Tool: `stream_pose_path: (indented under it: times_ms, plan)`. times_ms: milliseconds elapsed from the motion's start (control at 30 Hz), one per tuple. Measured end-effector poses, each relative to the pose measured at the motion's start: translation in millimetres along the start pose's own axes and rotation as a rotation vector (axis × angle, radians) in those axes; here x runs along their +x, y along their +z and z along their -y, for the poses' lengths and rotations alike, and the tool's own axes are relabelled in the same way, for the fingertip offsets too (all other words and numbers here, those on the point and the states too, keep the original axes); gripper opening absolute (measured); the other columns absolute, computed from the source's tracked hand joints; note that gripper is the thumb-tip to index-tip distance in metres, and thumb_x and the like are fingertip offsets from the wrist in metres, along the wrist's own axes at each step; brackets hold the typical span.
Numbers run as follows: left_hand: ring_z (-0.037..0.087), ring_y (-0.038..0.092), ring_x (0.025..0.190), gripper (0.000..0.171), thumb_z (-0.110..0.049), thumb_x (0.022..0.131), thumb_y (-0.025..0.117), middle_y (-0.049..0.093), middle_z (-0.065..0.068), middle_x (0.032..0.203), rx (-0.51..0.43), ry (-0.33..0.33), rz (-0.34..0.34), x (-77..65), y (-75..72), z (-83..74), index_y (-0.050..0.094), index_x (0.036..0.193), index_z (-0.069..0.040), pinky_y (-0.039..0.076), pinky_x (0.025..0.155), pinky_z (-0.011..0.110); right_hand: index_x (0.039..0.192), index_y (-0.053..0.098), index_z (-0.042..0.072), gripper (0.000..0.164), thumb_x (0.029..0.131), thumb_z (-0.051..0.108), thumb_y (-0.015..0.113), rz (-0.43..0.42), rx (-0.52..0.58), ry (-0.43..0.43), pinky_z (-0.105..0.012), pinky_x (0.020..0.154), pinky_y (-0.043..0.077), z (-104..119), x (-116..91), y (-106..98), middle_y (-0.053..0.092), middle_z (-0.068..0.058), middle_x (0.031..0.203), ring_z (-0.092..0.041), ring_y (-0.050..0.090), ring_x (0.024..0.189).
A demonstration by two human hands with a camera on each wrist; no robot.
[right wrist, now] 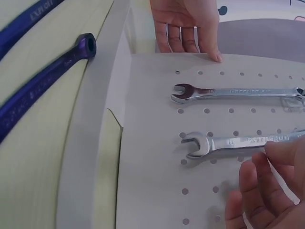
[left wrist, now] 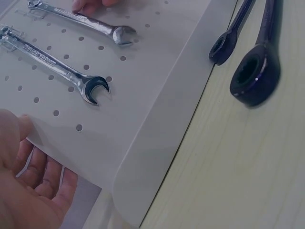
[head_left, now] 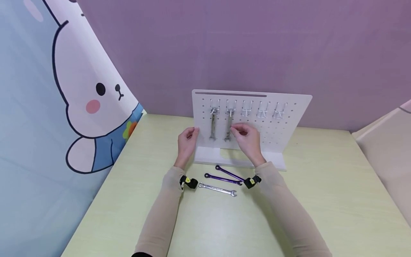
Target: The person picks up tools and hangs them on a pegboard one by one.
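Note:
A white pegboard [head_left: 276, 139] stands upright on the table. Two silver combination wrenches hang on its hooks by their ring ends, open jaws downward: the left wrench [head_left: 213, 125] and the second wrench [right wrist: 238, 142]. My left hand [head_left: 187, 142] grips the board's left edge, thumb on the front and fingers behind. With thumb and index finger, my right hand [head_left: 248, 139] pinches the shaft of the second wrench, its other fingers loosely curled below. Part of that wrench's upper end lies outside the right wrist view.
Three wrenches lie in front of the board: an upper purple ratchet wrench [head_left: 229, 173], a lower purple ratchet wrench [head_left: 221, 179] and a silver combination wrench [head_left: 217, 189]. Bare wire hooks [head_left: 262, 113] line the board's right half. A curtain [head_left: 257, 43] hangs behind the table [head_left: 327, 185].

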State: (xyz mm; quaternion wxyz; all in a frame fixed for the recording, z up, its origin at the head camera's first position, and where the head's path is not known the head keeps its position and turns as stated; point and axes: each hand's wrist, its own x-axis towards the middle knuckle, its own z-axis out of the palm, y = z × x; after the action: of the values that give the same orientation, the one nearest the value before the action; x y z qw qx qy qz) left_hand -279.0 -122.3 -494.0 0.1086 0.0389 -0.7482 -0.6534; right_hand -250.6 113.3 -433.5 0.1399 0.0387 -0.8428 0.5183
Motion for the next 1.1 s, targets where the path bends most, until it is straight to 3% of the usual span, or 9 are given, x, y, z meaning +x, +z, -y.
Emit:
stream_pose_path:
  times_ms: [300, 500, 767, 1100]
  plan:
    - [0.029, 0.068, 0.108, 0.035, -0.028, 0.108, 0.065, 0.075, 0.022, 0.119, -0.004, -0.006, -0.006, -0.3, 0.1, -1.6, 0.072, 0.125, 0.001, 0.055, 0.096, 0.037, 0.116, 0.078, 0.005, 0.023, 0.103, 0.022, 0.07, 0.133, -0.029, 0.073, -0.025, 0.08, 0.054, -11.1, -29.4, -0.4, 0.078, -0.014, 0.112, -0.024, 0.07, 0.092]
    - [0.023, 0.067, 0.102, 0.034, -0.028, 0.107, 0.066, 0.075, 0.021, 0.116, 0.006, -0.002, -0.006, -0.7, 1.1, -0.9, 0.073, 0.124, 0.001, 0.053, 0.09, 0.027, 0.122, 0.076, 0.001, 0.029, 0.107, 0.023, 0.066, 0.273, -0.053, 0.081, -0.03, 0.078, 0.056, -13.3, -48.0, -11.5, 0.079, -0.016, 0.11, -0.026, 0.073, 0.091]
    - [0.02, 0.065, 0.098, 0.035, -0.029, 0.107, 0.065, 0.075, 0.021, 0.113, 0.005, 0.014, -0.005, 0.0, 1.8, -1.0, 0.073, 0.123, 0.002, 0.05, 0.085, 0.023, 0.118, 0.078, 0.002, 0.024, 0.105, 0.02, 0.068, 0.414, -0.108, 0.047, -0.027, 0.076, 0.056, -18.1, -71.6, -19.6, 0.08, -0.011, 0.104, -0.018, 0.071, 0.087]
    - [0.022, 0.066, 0.099, 0.035, -0.03, 0.108, 0.065, 0.075, 0.021, 0.114, 0.018, -0.005, 0.001, -2.0, -1.2, -0.8, 0.073, 0.122, 0.0, 0.05, 0.085, 0.025, 0.11, 0.08, 0.007, 0.016, 0.101, 0.018, 0.074, 0.619, -0.173, -0.046, -0.023, 0.071, 0.057, -18.2, -106.0, -7.3, 0.08, -0.003, 0.1, -0.009, 0.068, 0.081]
